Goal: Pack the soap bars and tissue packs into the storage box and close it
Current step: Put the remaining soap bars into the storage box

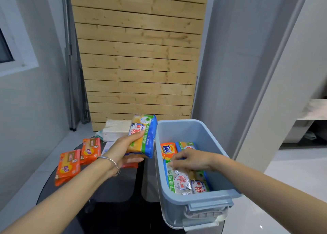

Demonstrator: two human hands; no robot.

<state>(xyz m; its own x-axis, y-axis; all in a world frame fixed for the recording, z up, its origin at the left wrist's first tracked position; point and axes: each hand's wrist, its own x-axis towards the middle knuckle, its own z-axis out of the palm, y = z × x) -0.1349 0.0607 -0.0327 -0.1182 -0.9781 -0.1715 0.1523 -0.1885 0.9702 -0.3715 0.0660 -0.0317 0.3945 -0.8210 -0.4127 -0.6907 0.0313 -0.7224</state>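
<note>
My left hand point(122, 149) grips a yellow-and-blue soap pack point(143, 136), held upright just left of the open pale-blue storage box point(200, 200). My right hand point(191, 158) reaches inside the box, fingertips pinching the top of a green-and-silver soap pack point(180, 180) lying on the bottom. An orange Tide soap point(168, 149) and another yellow-blue pack point(187, 145) lie further back in the box. Two orange soap packs point(68, 164) point(90, 150) rest on the dark table at the left. A white tissue pack point(116, 129) lies behind them.
The dark round glass table point(113, 198) carries everything, with the box at its right edge. A slatted wooden panel point(138, 57) leans against the wall behind. A strip of red packaging point(130, 165) shows under my left hand. No box lid is in view.
</note>
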